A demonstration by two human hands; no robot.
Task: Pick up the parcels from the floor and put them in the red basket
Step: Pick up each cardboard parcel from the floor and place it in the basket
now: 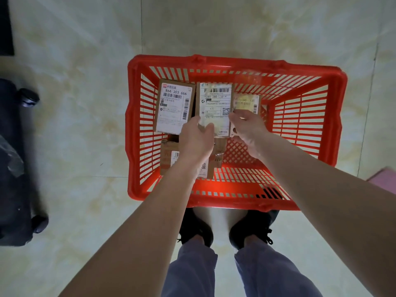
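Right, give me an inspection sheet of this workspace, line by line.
Surface: pale marbled tile floor.
Job's things: red basket holds four cardboard parcels; middle parcel held over it.
Clutter: dark wheeled case at left; pink object at right edge.
Grippers: left hand and right hand both grip the middle parcel.
Cables: nothing seen.
Surroundings: person's black shoes behind the basket; no parcels seen on the floor.

No sleeves anywhere, both forearms are bare right up to the bottom edge of the frame. The left hand (196, 139) and right hand (248, 128) have no gloves, rings or watch. Lower centre: greyish-blue trousers (242, 273) and black lace-up shoes (250, 230).
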